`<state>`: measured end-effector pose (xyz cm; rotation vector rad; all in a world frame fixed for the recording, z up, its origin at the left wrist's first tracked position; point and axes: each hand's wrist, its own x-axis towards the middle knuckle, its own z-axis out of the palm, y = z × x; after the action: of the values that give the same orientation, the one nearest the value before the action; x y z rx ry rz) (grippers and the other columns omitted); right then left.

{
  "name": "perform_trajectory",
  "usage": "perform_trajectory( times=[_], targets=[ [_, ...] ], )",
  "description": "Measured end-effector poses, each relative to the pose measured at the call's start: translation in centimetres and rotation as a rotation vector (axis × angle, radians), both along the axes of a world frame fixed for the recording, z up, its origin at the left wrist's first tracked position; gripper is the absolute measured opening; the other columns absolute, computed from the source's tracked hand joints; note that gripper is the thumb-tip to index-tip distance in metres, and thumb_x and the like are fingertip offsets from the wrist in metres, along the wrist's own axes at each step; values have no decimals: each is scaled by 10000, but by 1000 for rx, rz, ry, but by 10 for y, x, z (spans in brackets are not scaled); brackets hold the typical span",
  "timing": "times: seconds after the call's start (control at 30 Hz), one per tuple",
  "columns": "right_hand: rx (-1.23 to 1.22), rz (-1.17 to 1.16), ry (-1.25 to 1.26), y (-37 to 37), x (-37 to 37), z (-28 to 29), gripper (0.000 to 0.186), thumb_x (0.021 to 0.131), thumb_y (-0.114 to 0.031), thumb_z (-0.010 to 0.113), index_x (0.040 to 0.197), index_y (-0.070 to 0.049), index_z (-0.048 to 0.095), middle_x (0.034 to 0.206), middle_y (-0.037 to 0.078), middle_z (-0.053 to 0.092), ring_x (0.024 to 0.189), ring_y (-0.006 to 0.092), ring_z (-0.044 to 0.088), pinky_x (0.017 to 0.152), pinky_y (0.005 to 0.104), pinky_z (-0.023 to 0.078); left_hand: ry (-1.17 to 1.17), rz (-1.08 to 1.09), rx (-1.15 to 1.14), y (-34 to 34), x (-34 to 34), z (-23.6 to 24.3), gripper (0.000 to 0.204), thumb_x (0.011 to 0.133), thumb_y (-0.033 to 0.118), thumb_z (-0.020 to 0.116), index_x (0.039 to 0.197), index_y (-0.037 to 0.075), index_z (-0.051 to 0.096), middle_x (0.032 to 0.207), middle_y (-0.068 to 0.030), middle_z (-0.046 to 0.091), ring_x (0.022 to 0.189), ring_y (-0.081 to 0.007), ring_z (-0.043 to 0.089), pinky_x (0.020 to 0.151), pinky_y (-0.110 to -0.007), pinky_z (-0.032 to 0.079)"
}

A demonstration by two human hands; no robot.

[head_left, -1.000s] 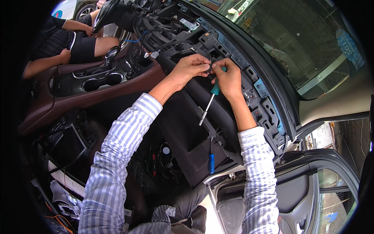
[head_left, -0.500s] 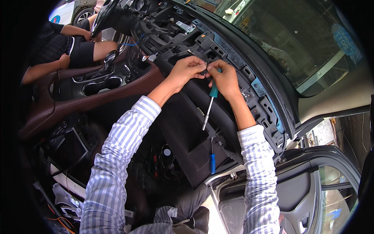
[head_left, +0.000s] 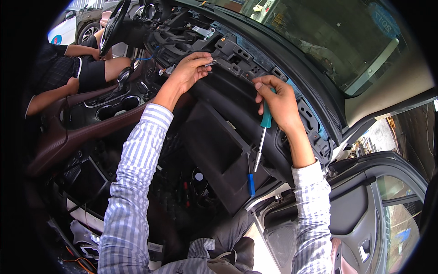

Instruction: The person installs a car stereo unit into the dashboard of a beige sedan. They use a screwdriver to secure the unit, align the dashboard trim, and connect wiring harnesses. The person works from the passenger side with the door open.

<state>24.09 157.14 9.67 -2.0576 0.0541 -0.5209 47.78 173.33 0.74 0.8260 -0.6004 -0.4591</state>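
Observation:
My left hand is closed in a pinch over the stripped dashboard, with a small metallic piece at its fingertips, too small to name. To its right, my right hand grips a screwdriver by its teal handle. The tool's metal shaft hangs down toward the open glove box. Thumb and forefinger of this hand also meet near the dash edge; whether a small part sits between them I cannot tell. A second screwdriver with a blue handle rests at the glove box's right edge.
At the left a person sits by the steering wheel. The centre console with gear lever and cup holders lies between. An open door stands at the right, and the windscreen slopes above the dash.
My hands, close together before, have moved apart. The left went left with the small piece; the right moved right and slightly down, carrying the teal screwdriver. The view has also shifted a little.

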Motion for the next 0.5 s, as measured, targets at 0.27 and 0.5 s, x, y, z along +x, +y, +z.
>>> perform_trajectory(
  times=[0.27, 0.5],
  targets=[
    [83, -30, -146, 3, -63, 11, 212, 992, -115, 623, 1130, 43, 652, 711, 22, 574, 531, 99, 575, 500, 241, 463, -231, 154, 250, -5, -36, 8, 282, 970, 140, 644, 1238, 56, 609, 1014, -36, 651, 869, -134, 662, 757, -261, 513],
    [-180, -205, -625, 31, -63, 52, 189, 998, -119, 635, 1107, 33, 661, 777, 11, 581, 569, 58, 550, 523, 205, 453, -780, 604, 508, -22, -119, -4, 514, 920, 207, 671, 1383, 36, 529, 1136, -171, 670, 921, -325, 659, 868, -404, 519]
  ],
)
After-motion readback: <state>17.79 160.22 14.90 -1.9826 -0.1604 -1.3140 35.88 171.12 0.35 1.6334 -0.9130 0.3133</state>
